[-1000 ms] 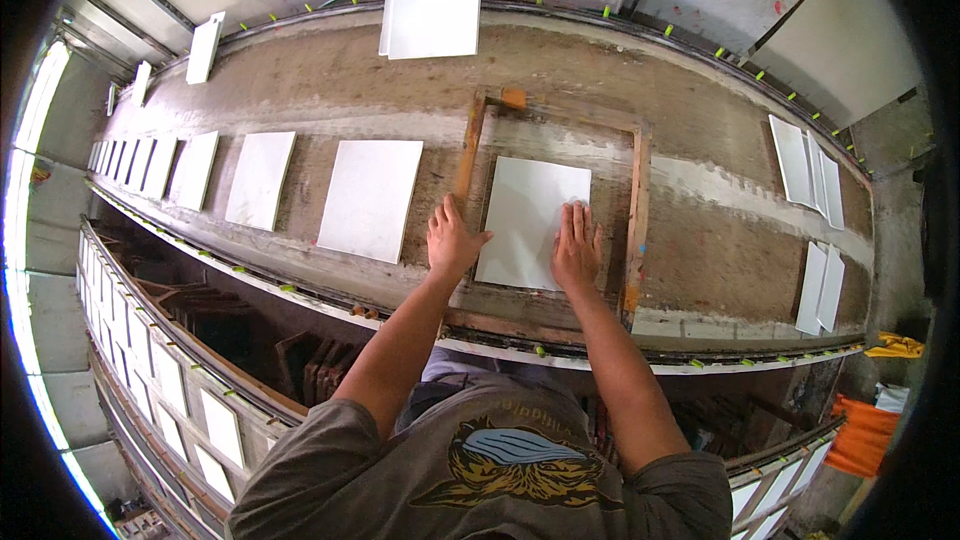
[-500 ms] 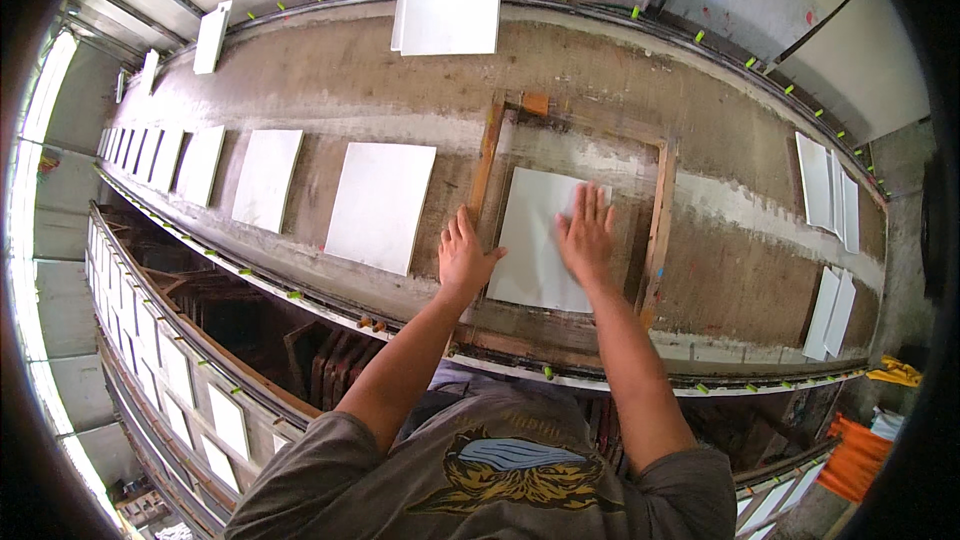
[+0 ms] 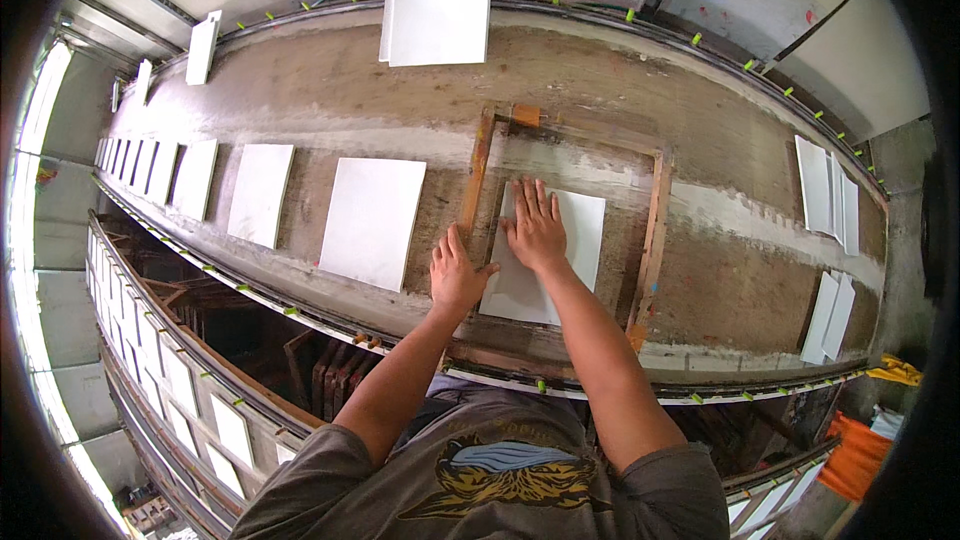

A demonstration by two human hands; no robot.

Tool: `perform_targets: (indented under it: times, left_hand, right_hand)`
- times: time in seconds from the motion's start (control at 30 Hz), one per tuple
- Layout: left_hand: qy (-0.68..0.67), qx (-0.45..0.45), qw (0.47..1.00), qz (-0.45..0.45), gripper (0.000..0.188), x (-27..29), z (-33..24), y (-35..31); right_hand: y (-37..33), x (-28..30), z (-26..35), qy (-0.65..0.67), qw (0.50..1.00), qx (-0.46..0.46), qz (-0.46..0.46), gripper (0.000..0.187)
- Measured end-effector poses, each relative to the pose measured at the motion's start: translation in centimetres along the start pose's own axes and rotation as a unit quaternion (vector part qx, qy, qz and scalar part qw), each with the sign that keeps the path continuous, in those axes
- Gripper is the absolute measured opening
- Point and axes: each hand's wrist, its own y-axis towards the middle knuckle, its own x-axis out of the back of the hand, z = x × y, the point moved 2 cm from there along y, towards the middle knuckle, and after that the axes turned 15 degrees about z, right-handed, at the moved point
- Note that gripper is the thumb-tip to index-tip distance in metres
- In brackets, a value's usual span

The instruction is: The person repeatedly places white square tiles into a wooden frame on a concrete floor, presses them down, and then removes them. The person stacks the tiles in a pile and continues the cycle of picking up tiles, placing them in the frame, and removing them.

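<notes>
A wooden frame (image 3: 652,230), like a screen-printing frame, lies on the long, brown-stained table in front of me. Inside its outline is a white sheet (image 3: 580,225); whether mesh covers the sheet is hard to make out. My right hand (image 3: 535,230) lies flat over the left part of the sheet, fingers stretched out and pointing away from me. At the frame's left side rests my left hand (image 3: 457,275), fingers extended and thumb pointing toward the sheet. Neither hand grips anything.
White sheets (image 3: 372,223) run in a row to the left. A small stack of white panels (image 3: 437,12) stands at the far edge, and more panels (image 3: 827,315) lie at the right. Yellow-green tabs line the table's edges. An orange cloth (image 3: 858,458) hangs at the lower right.
My right hand has swept left across the sheet, from its right part to its left part. The left hand stays by the frame's left side. The whole view has shifted slightly.
</notes>
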Motion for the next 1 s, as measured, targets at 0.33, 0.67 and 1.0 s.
perform_targets:
  times: [0.33, 0.67, 1.0]
  left_hand:
    - [0.009, -0.001, 1.0, -0.019, 0.111, 0.2, -0.5, -0.1]
    - [0.016, -0.007, 1.0, -0.018, 0.111, -0.5, 0.2, -0.2]
    - [-0.021, -0.04, 0.998, -0.033, 0.11, -0.6, 0.7, 0.3]
  right_hand:
    - [-7.0, 1.4, -6.3, 0.007, 0.997, -0.071, -0.04, 0.078]
    - [-11.5, -0.1, -3.6, 0.007, 0.994, -0.102, -0.047, 0.08]
    - [-11.8, -0.3, -4.8, 0.062, 0.991, -0.084, -0.079, 0.081]
